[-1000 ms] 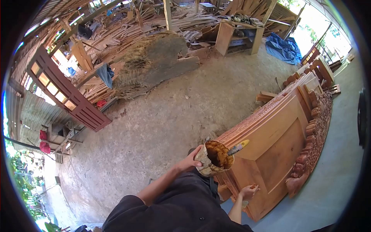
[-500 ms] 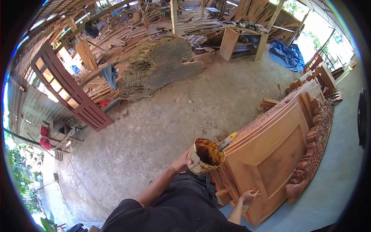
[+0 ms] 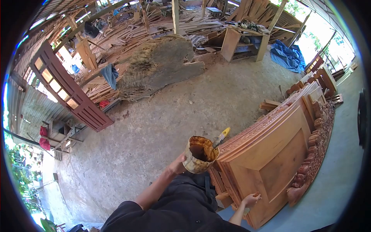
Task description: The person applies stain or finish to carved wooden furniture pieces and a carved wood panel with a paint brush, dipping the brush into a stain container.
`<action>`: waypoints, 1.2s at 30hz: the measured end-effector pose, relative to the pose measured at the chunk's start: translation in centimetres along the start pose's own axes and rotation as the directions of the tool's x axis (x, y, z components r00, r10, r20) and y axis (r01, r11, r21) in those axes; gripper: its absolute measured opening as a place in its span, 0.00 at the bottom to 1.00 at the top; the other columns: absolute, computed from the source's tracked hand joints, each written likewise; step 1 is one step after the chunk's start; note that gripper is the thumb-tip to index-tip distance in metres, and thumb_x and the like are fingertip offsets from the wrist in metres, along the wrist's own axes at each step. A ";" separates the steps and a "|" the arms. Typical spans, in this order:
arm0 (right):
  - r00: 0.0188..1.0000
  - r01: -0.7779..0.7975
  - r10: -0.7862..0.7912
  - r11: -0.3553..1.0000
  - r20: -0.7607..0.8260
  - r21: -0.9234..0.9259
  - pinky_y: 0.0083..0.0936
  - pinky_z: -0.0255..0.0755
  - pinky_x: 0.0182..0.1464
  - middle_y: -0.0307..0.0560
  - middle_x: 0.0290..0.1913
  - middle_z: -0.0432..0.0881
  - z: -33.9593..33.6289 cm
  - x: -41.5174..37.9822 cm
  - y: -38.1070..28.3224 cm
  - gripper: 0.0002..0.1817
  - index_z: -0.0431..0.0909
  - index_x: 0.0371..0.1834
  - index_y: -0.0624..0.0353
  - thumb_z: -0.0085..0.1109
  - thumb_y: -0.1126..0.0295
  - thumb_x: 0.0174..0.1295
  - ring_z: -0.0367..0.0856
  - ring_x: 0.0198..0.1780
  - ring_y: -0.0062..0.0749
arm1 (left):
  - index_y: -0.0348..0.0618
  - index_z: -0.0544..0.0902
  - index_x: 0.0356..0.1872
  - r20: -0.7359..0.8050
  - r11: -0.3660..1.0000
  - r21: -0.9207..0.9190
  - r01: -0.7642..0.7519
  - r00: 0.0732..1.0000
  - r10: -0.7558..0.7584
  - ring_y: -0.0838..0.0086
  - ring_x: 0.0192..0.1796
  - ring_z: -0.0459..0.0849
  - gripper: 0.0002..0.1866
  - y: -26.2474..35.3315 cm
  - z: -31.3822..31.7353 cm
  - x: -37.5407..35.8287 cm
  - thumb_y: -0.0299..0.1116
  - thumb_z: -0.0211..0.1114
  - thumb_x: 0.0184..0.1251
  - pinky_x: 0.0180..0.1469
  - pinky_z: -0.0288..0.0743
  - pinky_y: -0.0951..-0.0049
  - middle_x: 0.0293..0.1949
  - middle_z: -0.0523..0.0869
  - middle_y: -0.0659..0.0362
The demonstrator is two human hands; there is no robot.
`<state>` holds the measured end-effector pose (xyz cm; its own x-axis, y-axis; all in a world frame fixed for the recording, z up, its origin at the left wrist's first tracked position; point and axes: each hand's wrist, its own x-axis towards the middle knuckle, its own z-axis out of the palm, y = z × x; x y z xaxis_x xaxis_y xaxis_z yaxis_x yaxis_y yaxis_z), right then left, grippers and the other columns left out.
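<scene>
My left hand [image 3: 178, 164] is wrapped round the side of a stained, pale tub [image 3: 196, 165] with brown residue coating its inside. A paintbrush [image 3: 221, 137] with a yellow-tipped handle leans out over the tub's right rim. At the lower right, my right hand [image 3: 251, 200] is closed, its fingers at the near edge of a carved wooden panel [image 3: 247, 178]. Brownish colour shows at those fingertips, and a small pale patch lies just below the hand. I cannot tell what the right hand holds.
More carved wooden pieces [image 3: 317, 135] lean in a stack at my right. Ahead lies a large rough wood slab [image 3: 162, 65], with an open cabinet [image 3: 241, 46] and a blue tarp [image 3: 287, 57] farther right. A dark red door [image 3: 73, 92] leans at left.
The tub in my left hand has shifted a little left, tilting so the brush stands more upright. My right hand has moved slightly down along the panel.
</scene>
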<state>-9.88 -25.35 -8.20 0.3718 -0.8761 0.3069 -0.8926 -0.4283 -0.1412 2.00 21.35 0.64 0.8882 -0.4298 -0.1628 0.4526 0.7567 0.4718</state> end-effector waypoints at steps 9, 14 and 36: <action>0.912 0.298 -0.360 0.911 0.197 0.285 0.42 0.79 0.55 0.60 0.62 0.79 -3.8 -3.2 -17.3 0.19 0.79 0.61 0.62 0.52 0.63 0.73 0.82 0.60 0.51 | 0.38 0.57 0.76 -0.059 0.985 -0.077 -0.155 0.987 0.151 0.55 0.73 0.69 0.51 -0.6 -5.9 0.1 0.61 0.68 0.62 0.74 0.64 0.53 0.73 0.68 0.47; 0.748 0.286 -0.640 0.549 0.175 0.785 0.36 0.80 0.51 0.57 0.52 0.86 -8.5 -10.0 -33.0 0.19 0.82 0.58 0.61 0.55 0.60 0.72 0.87 0.51 0.49 | 0.38 0.58 0.76 -0.127 0.961 -0.093 -0.260 0.960 0.247 0.54 0.73 0.70 0.50 -0.4 -8.2 0.2 0.63 0.65 0.64 0.74 0.64 0.51 0.73 0.68 0.46; 0.993 0.102 -0.053 -0.002 -0.102 0.995 0.22 0.72 0.42 0.41 0.34 0.89 -3.0 -4.0 -55.4 0.22 0.82 0.48 0.64 0.50 0.54 0.78 0.81 0.35 0.19 | 0.47 0.63 0.76 -0.118 0.914 0.005 -0.406 0.907 0.403 0.56 0.74 0.67 0.44 11.6 -21.9 13.7 0.67 0.55 0.68 0.76 0.59 0.49 0.75 0.67 0.53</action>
<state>37.32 2.59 1.20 0.3904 -0.8251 0.4084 0.2933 -0.3091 -0.9047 21.16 35.04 -15.06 0.9979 -0.0265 -0.0596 0.0529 0.8633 0.5019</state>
